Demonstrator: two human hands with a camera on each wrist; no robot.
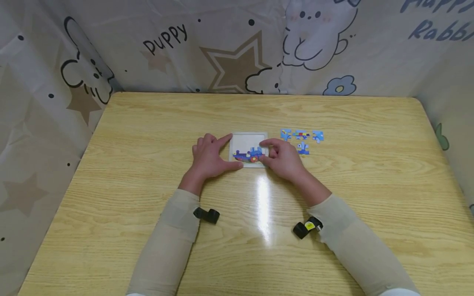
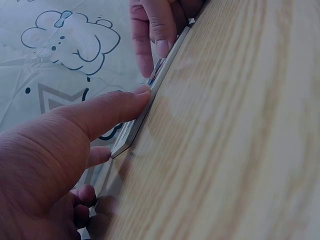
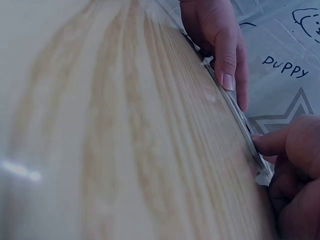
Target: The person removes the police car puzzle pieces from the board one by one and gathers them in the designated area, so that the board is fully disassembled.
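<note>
A square puzzle tray (image 1: 248, 139) with a pale rim lies on the table, its lower part filled with joined jigsaw pieces (image 1: 242, 156) showing a blue and purple vehicle with red wheels. My left hand (image 1: 209, 158) spans the tray's left side, index finger at the upper left corner and straight thumb (image 2: 122, 102) pressing the near rim. At the tray's right side, my right hand (image 1: 283, 159) pinches a blue puzzle piece (image 1: 256, 150) between thumb and index finger, the other fingers curled in. The right fingers hide part of this piece and the right rim.
Several loose puzzle pieces (image 1: 301, 135) lie just right of the tray, one of them (image 1: 303, 149) close beyond the right hand. A wood-grain table (image 1: 148, 123) carries everything, with a printed cloth (image 1: 229, 49) behind its far edge.
</note>
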